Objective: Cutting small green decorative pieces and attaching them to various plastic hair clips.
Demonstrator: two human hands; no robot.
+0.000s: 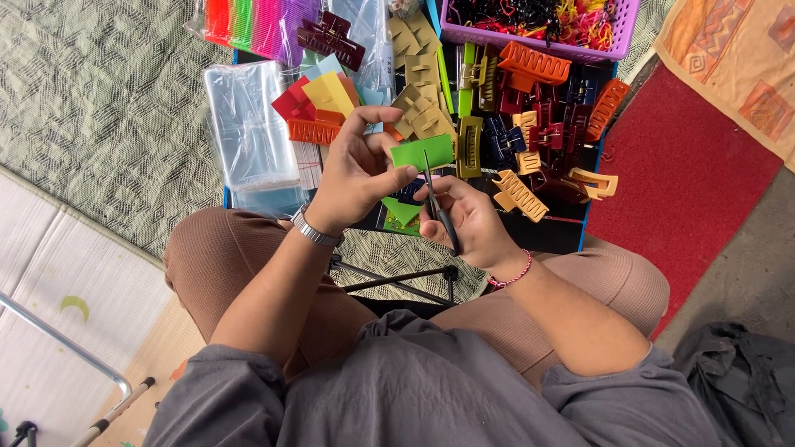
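Note:
My left hand [354,170] pinches a small bright green paper card [421,152] between thumb and fingers, held above my lap. My right hand [470,217] grips a pair of black scissors [437,205], whose blades point up into the green card's lower edge. A cut-off green triangle [402,210] hangs just under the card. A silver watch is on my left wrist and a red string bracelet on my right.
A tray [593,178] ahead holds several hair claw clips [530,124] in orange, maroon, olive and blue. Coloured cards [319,103] and clear plastic bags [248,124] lie left of it. A purple basket [538,25] sits behind. A red mat [687,174] lies right.

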